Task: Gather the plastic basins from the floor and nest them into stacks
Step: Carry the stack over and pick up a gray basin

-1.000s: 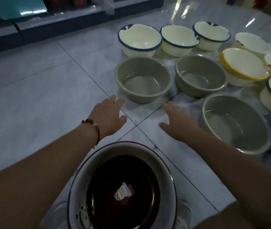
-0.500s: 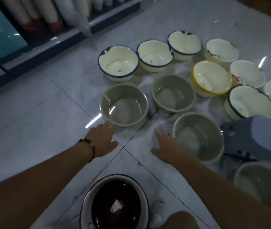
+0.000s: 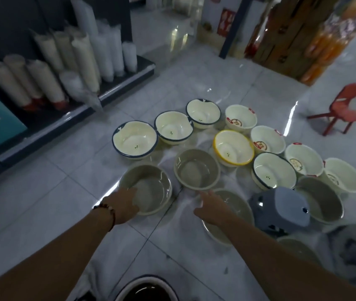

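Several plastic basins sit on the tiled floor. My left hand (image 3: 124, 203) reaches over the near rim of a grey basin (image 3: 149, 185), fingers extended at its edge. My right hand (image 3: 210, 206) stretches with straight fingers over another grey basin (image 3: 235, 205), its tips near the rim of a third grey basin (image 3: 196, 169). Behind them stand cream basins with blue rims (image 3: 134, 142), one with a yellow rim (image 3: 233, 149), and white ones with red labels (image 3: 267, 141). A dark basin nested in a white one (image 3: 145, 290) lies at the bottom edge.
A blue-grey upturned stool (image 3: 285, 208) stands right of my right hand. A low shelf (image 3: 112, 92) with stacked cups runs along the left. A red child's chair (image 3: 344, 105) stands far right. Cardboard boxes (image 3: 285, 35) line the back. Bare tiles lie to the left.
Both hands have moved forward, the left from the floor tiles onto the grey basin's near rim, the right over the nearer grey basin. The view has tilted up, showing more of the shop.
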Tool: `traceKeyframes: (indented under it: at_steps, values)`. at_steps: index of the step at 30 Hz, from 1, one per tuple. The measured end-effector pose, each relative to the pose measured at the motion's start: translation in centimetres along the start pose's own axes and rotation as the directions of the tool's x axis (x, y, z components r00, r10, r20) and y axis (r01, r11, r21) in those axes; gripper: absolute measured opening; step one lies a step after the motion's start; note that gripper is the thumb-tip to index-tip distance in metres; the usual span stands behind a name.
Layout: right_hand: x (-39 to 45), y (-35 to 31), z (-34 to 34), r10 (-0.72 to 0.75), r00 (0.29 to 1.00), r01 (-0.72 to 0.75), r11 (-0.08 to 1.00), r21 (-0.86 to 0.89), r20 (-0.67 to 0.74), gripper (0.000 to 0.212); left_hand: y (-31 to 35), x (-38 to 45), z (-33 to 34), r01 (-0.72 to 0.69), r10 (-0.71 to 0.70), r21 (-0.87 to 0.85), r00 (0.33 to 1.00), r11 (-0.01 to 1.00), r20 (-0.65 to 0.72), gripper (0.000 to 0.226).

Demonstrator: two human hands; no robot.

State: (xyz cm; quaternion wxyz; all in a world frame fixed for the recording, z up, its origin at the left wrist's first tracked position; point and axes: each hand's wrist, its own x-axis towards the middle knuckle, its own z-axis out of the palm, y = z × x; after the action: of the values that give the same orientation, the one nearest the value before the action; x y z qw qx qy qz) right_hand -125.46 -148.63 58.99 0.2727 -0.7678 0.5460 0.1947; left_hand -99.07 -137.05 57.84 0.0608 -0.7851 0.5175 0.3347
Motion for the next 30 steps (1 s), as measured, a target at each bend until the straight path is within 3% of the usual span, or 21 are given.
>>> traceKeyframes:
  at_steps: [5,10,14,17,21,26,30]
  values:
    - [3.6,-7.7,2.8,0.096,0.995,-0.095,0.995,0.03,-0.016,0.081,-7.2,4.5,-0.9,-0.074,0.07,0.061,0.995,0.995,0.074,0.063]
    - [7.0,-16.7,6.3,0.157,0.981,-0.163,0.986,0.046,0.114,0.083,-13.8,10.3,-2.7,-0.096,0.069,0.172,0.985,0.98,0.156,0.064]
    - [10.7,-19.9,6.2,0.167,0.972,-0.179,0.982,0.062,0.168,0.082,-16.0,14.5,-3.5,-0.111,0.062,0.198,0.969,0.974,0.241,0.064]
    - [15.0,-19.2,5.1,0.168,0.978,-0.177,0.982,0.063,0.12,0.081,-16.0,18.5,-4.8,-0.115,0.044,0.239,0.958,0.964,0.284,0.067]
    - [21.6,-16.2,3.7,0.135,0.976,-0.139,0.99,0.014,0.17,0.081,-15.1,24.1,-5.4,-0.098,0.005,0.294,0.953,0.951,0.303,0.066]
    - [34.6,-10.1,5.4,0.065,0.977,-0.051,0.996,-0.073,0.201,0.073,-12.8,36.7,-2.7,-0.092,-0.032,0.384,0.952,0.919,0.305,0.064]
    - [44.1,-5.2,9.5,0.092,0.969,-0.066,0.991,-0.118,0.229,0.071,-11.7,47.4,1.8,-0.194,0.066,0.432,0.954,0.881,0.294,0.057]
